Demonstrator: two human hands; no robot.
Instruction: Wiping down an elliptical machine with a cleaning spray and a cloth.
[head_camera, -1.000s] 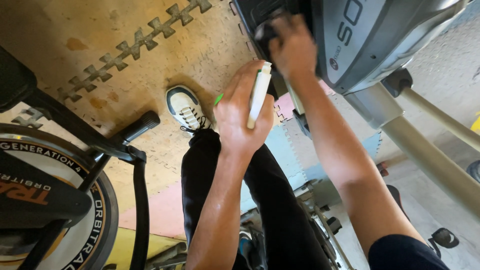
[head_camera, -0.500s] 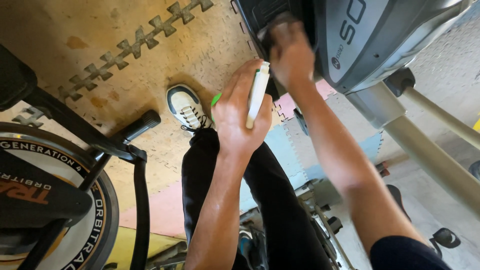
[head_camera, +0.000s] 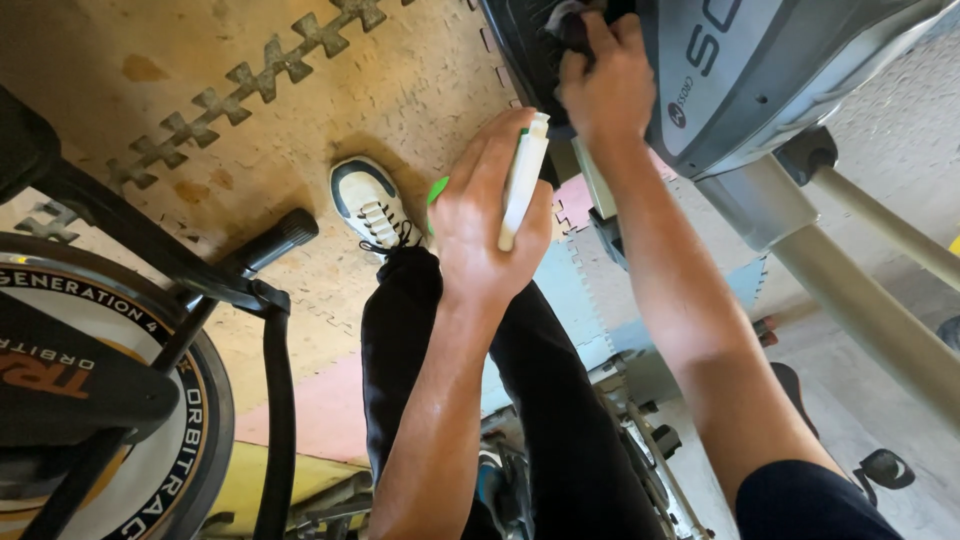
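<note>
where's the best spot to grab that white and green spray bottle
Around its slim white body, from the side. The spray bottle is long and narrow, tilted with its head up toward the machine, so fingers wrap it easily. The left hand already holds it this way; the green trigger pokes out behind the hand.

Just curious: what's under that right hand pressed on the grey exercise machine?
A dark cloth peeks out above the right hand, against the machine. Most of it is covered by the fingers.

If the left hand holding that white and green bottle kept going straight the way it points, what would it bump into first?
Probably the dark panel of the grey exercise machine, just beyond the left hand and its bottle; depth is hard to judge.
</note>
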